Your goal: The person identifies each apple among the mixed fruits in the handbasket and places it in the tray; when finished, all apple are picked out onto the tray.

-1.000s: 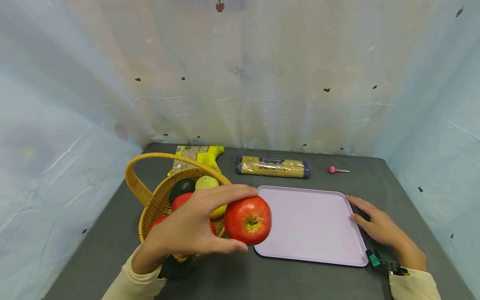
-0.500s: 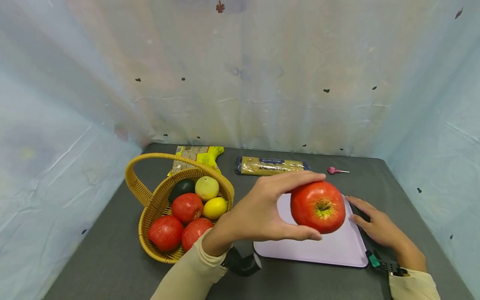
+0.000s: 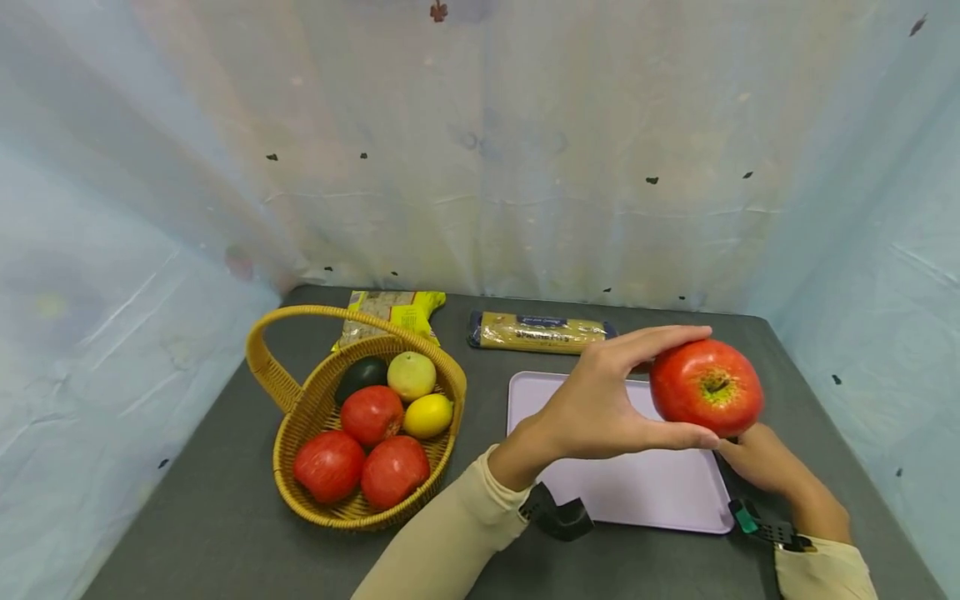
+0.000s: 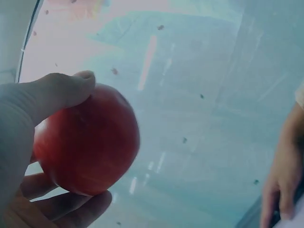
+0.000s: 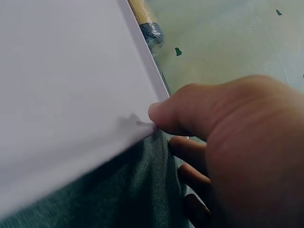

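A red apple [image 3: 707, 390] is in my left hand [image 3: 596, 408], raised over the right side of the pale lilac tray [image 3: 637, 496]. In the left wrist view the thumb lies on top of the apple [image 4: 97, 142] and the other fingers reach under it. My right hand [image 3: 768, 467] rests at the tray's right edge, its fingers partly hidden behind the apple in the head view. The right wrist view has the thumb of the right hand [image 5: 237, 123] touching the rim of the tray [image 5: 71, 71], with the other fingers relaxed beside the corner.
A wicker basket [image 3: 296, 487] stands on the left, holding red fruits, a lemon [image 3: 428, 416], a yellow-green round fruit [image 3: 411, 376] and a dark green one [image 3: 362, 379]. Behind lie a yellow packet [image 3: 397, 312] and a spaghetti pack [image 3: 536, 332].
My left hand has carried the apple rightward, from beside the basket across the tray to its right side. The right hand stays at the tray's edge. The lollipop at the back is now covered.
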Available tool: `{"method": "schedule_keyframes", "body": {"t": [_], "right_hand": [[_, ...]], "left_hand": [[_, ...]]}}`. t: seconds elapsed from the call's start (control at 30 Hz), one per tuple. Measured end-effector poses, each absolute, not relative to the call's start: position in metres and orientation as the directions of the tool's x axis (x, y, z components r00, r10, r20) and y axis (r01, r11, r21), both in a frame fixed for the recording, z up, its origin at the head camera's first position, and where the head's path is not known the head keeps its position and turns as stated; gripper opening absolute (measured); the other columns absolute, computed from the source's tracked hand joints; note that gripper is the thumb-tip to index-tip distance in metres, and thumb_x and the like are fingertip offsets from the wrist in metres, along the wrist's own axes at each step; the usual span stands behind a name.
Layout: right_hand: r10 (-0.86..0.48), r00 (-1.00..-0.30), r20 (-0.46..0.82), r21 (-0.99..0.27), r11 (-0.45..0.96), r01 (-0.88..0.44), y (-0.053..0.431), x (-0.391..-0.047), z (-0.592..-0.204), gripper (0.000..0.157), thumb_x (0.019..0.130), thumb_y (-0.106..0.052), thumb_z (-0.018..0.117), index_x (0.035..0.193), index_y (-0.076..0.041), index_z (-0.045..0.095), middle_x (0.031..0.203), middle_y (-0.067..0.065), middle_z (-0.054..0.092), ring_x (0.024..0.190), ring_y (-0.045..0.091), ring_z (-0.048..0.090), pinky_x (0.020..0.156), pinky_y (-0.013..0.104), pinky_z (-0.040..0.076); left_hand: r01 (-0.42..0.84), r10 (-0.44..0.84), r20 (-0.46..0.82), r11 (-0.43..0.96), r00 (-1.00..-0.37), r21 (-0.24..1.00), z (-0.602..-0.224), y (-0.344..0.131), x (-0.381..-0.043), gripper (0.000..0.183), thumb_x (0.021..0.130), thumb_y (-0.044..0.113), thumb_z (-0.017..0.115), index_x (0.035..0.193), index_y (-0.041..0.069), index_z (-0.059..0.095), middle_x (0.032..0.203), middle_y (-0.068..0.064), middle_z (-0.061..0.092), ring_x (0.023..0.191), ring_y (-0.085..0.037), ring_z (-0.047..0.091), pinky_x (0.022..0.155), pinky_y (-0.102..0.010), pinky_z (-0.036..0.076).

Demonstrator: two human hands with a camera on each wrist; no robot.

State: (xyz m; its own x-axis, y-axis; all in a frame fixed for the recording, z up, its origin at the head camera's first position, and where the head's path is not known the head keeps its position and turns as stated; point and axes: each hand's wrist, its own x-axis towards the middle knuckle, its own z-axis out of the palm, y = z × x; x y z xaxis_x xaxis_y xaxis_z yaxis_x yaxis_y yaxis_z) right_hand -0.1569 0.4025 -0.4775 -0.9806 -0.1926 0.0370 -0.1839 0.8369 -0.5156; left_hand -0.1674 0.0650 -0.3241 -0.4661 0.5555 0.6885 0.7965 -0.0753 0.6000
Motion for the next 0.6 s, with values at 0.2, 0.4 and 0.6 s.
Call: {"method": "schedule_keyframes", "body": {"t": [0.2,0.4,0.6], "right_hand": [[-0.179,-0.983,-0.038,-0.480,0.866,-0.139,0.401,-0.162,-0.475,0.060,0.109,-0.025,0.069,0.156,0.005,0.049,0.149,0.037,0.057,0.130,0.061,0.058,0.103,0.083,0.045],[-0.197,-0.979,-0.059,-0.491,0.859,-0.144,0.401,-0.163,-0.473,0.070,0.108,-0.024,0.070,0.165,0.003,0.039,0.163,0.039,0.042,0.145,0.067,0.040,0.108,0.087,0.035],[-0.195,-0.979,-0.061,-0.484,0.864,-0.142,0.399,-0.162,-0.475,0.069,0.109,-0.024,0.068,0.166,-0.001,0.040,0.163,0.038,0.042,0.145,0.068,0.040,0.106,0.089,0.035]], "left_hand": [[0.756,0.524,0.657,-0.037,-0.542,0.653,-0.347,0.074,-0.182,0.089,0.078,0.020,0.102,0.155,0.010,0.058,0.149,-0.009,0.068,0.124,-0.001,0.066,0.101,-0.014,0.056],[0.696,0.517,0.581,0.041,-0.629,0.717,-0.373,0.084,-0.198,0.085,0.082,0.023,0.099,0.156,0.011,0.058,0.147,-0.008,0.070,0.121,-0.002,0.068,0.099,-0.013,0.056],[0.588,0.484,0.475,0.105,-0.735,0.802,-0.402,0.098,-0.209,0.083,0.085,0.027,0.097,0.157,0.013,0.058,0.148,-0.004,0.070,0.120,-0.001,0.068,0.096,-0.011,0.055]]}}
